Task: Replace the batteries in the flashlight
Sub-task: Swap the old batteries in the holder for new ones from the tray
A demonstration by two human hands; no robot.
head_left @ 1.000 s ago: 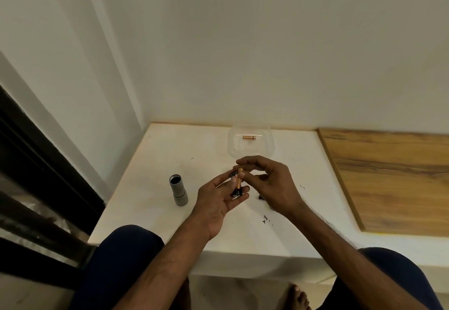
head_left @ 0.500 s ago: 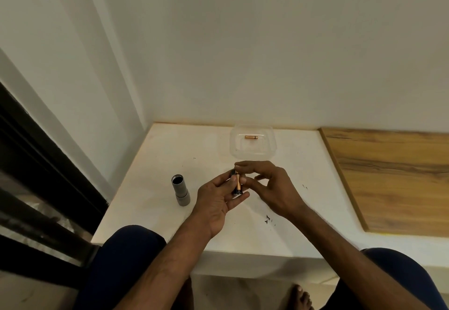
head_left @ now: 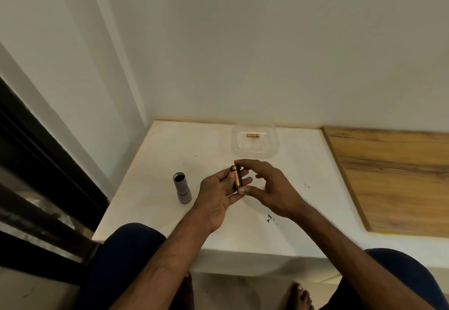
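Observation:
My left hand holds a black battery holder with a copper-and-black battery seated in it, above the white table. My right hand curls around the holder from the right: its index fingertip rests on the holder's far end and its thumb on the near end. The grey flashlight body lies on the table to the left of my hands, its open end facing away from me. A second battery lies in a clear plastic container at the back of the table.
A wooden board covers the surface to the right of the white table. Walls close the back and left sides. A dark window frame runs along the left. My knees and bare feet are below the table's front edge.
The battery that stood up between my right fingers now lies down in the holder. My right fingers have spread from pinching it to pressing the holder's ends.

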